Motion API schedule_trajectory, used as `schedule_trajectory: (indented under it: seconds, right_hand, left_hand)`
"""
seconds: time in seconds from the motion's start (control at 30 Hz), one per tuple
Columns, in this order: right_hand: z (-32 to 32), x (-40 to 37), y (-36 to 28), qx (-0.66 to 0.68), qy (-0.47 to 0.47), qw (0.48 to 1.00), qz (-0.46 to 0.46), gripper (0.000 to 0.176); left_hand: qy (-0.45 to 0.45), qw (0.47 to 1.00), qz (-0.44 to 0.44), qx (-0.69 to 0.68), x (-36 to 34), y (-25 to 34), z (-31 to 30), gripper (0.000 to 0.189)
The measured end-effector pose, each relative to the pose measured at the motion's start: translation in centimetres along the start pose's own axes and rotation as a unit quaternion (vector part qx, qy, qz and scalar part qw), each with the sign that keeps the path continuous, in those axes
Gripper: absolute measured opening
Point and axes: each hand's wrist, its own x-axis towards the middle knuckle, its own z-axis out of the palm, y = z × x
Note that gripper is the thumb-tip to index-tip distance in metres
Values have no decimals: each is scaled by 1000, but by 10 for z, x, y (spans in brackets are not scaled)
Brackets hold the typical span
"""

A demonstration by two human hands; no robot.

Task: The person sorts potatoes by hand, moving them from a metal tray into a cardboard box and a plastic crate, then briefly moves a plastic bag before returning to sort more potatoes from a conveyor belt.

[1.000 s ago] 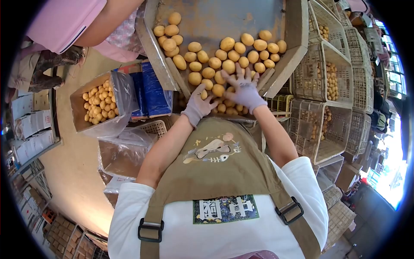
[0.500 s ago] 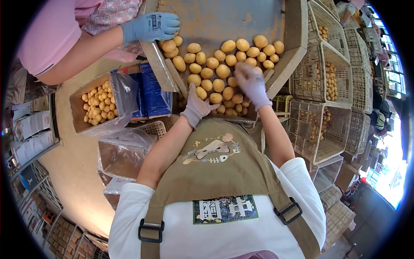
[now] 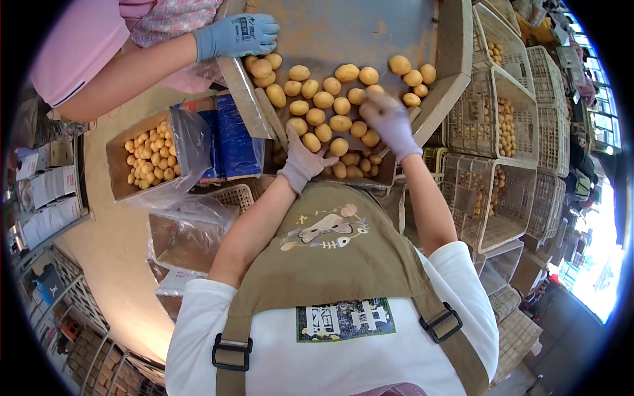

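Round yellow potatoes (image 3: 323, 99) lie spread over the lower end of a worn metal chute (image 3: 356, 33) with wooden sides. My left hand (image 3: 305, 160), in a pale glove, rests at the chute's lower left edge, thumb and fingers apart, beside the nearest potatoes. On the right, my gloved right hand (image 3: 389, 122) is over the potatoes; its fingers are smeared by motion, and whether they hold one cannot be made out. Below the chute's lip, more potatoes (image 3: 350, 168) fill a box close to my apron.
A co-worker's blue-gloved hand (image 3: 246, 35) lies on the chute's left side. At left stands a lined box of potatoes (image 3: 153, 155), above an open lined box (image 3: 181, 241). Plastic crates (image 3: 489, 191) with potatoes are stacked at right.
Several potatoes have shifted or left the chute's lower end, where fewer now lie. My right hand has moved slightly; my left hand stays nearly in place.
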Motion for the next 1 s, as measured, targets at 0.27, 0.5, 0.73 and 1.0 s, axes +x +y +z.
schedule_trajectory:
  seconds: [0.27,0.5,0.73,1.0]
  right_hand:
    - [36,-18,-46,-348,-67,934,-46,75]
    - [44,-20,-50,-272,-33,958,-82,43]
    - [-28,-4,-19,-392,60,918,-8,49]
    - [-25,-18,-22,-464,-111,879,-13,60]
  left_hand:
    - [-6,1000,-12,-3,8,-1,-4,93]
    - [-2,999,-33,-31,10,0,-3,93]
    - [-117,960,81,243,21,2,-26,73]
    - [50,905,-2,423,6,38,45,109]
